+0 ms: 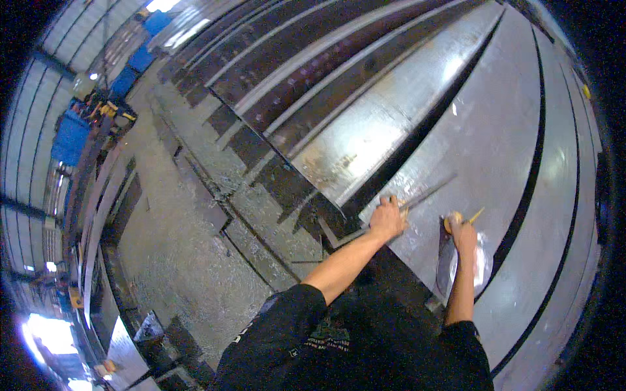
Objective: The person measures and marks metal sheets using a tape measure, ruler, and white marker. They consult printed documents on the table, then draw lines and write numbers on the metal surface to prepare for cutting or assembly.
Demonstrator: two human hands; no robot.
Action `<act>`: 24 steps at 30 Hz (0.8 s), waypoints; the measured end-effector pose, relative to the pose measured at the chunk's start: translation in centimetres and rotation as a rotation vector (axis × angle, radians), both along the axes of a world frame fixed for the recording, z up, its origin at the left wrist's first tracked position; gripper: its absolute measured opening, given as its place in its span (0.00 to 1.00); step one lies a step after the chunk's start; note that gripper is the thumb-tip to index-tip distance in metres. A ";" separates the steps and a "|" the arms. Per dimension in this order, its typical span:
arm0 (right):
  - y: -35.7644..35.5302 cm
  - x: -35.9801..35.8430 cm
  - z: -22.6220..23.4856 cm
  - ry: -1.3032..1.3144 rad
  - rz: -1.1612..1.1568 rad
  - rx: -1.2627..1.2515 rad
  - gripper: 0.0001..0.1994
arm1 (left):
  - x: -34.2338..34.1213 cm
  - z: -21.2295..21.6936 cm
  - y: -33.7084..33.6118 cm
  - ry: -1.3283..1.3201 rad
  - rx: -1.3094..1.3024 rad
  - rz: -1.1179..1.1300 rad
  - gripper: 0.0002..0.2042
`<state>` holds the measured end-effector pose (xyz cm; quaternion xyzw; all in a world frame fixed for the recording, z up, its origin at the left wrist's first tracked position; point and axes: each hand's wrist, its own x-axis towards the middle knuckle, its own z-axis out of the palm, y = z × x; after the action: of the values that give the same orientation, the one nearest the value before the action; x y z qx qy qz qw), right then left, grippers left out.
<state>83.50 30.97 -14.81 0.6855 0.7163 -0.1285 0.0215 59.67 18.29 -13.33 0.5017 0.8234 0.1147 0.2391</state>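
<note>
"Where was the thin metal strip?"

"On the grey steel plate, slanting out from under the left hand."

"And the grip?"

"Left fingers were bent over the strip; I couldn't tell whether they clasped or only pressed it. The right hand, near it, was closed on a slim yellow tool."

"How did the strip look to handle?"

"Stiff and fairly light, I judged, and apt to slide on smooth metal. Mid-length seemed the best hold."

"Around it?"

"A shiny steel plate across a dark gap, then grey floor further left."
</note>
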 end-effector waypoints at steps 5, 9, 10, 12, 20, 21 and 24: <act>0.4 -1.5 -0.8 -0.189 0.057 0.004 0.35 | -1.9 2.1 -5.2 -0.119 0.073 -0.064 0.49; 0.8 -2.1 0.1 -0.193 0.198 0.003 0.32 | -5.3 6.6 -12.6 -0.254 0.135 -0.063 0.43; 1.5 -1.2 -0.4 -0.110 0.170 0.005 0.34 | -6.4 6.7 -14.5 -0.294 0.133 -0.014 0.45; 1.9 1.0 -0.6 0.015 0.137 0.093 0.36 | -8.5 8.9 -18.6 -0.375 0.092 0.118 0.49; -9.8 -15.1 18.8 0.514 0.004 0.113 0.32 | -19.7 5.1 -40.4 -0.322 0.260 0.693 0.48; -12.0 -18.0 20.6 0.585 0.061 0.150 0.30 | -20.9 5.3 -42.4 -0.302 0.250 0.748 0.48; -16.0 -27.6 22.3 0.674 0.188 0.051 0.28 | -25.2 5.0 -47.1 -0.235 0.223 0.888 0.48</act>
<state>55.94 14.97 7.47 0.5358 0.7462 -0.3271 -0.2216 34.42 -28.81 -8.29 0.1073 0.9083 0.3495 0.2032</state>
